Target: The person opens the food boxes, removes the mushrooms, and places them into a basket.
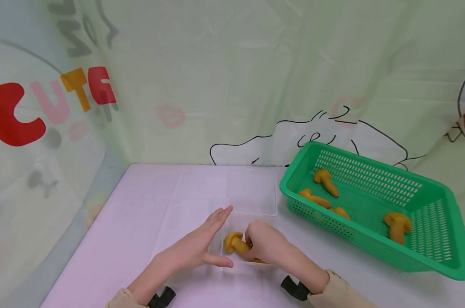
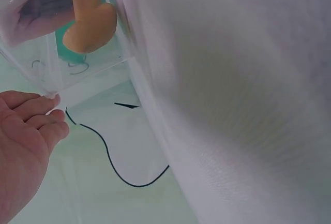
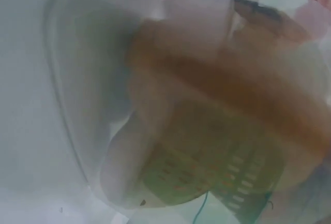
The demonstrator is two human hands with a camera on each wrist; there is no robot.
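A clear plastic box [image 1: 228,267] with its hinged lid [image 1: 253,194] laid back stands on the table. Inside lies a yellow-brown mushroom [image 1: 234,243], cap toward the left; more of the same colour shows low along the box's front wall. My right hand [image 1: 266,243] reaches down into the box, fingers curled, and grips the mushroom by its stem end. At the box's left side is my left hand [image 1: 198,247], thumb and fingers spread and holding nothing; its fingertips come right to the box's corner in the left wrist view. The right wrist view is blurred through the plastic.
A green perforated basket [image 1: 365,248] stands to the right of the box, with several mushrooms [image 1: 398,226] in it. A pale cloth covers the table [image 1: 140,222]. Printed curtains [image 1: 201,85] hang behind and at the left. Each wrist carries a black band [image 1: 295,288].
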